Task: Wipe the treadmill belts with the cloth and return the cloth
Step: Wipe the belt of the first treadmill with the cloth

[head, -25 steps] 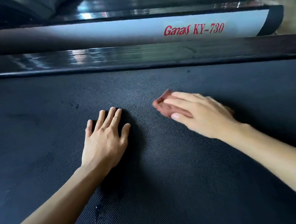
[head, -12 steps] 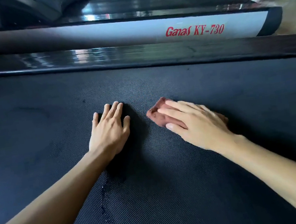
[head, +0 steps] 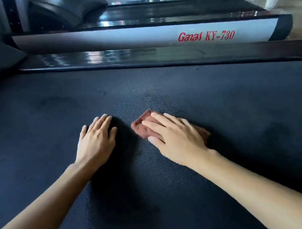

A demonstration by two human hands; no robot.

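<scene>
Head view counts two bare hands, one cloth and one treadmill belt up close, with at least two more treadmill decks lined up beyond the cloth. The cloth (head: 141, 123), a reddish-brown, nappy, bunched rag, lies on the belt (head: 242, 112) under the right hand (head: 178, 137), whose straight fingers press it flat; one corner pokes out past the fingertips. Just left of the cloth, not touching it, the left hand (head: 96, 140) rests palm down, fingers straight and close together, holding nothing. The belt is dark, matte and finely dimpled, and extends widely on every side of the cloth. Beyond the cloth runs a glossy black side rail (head: 138, 56), then a smooth silver panel (head: 117, 38) lettered "Ganas KY-730" in red.
</scene>
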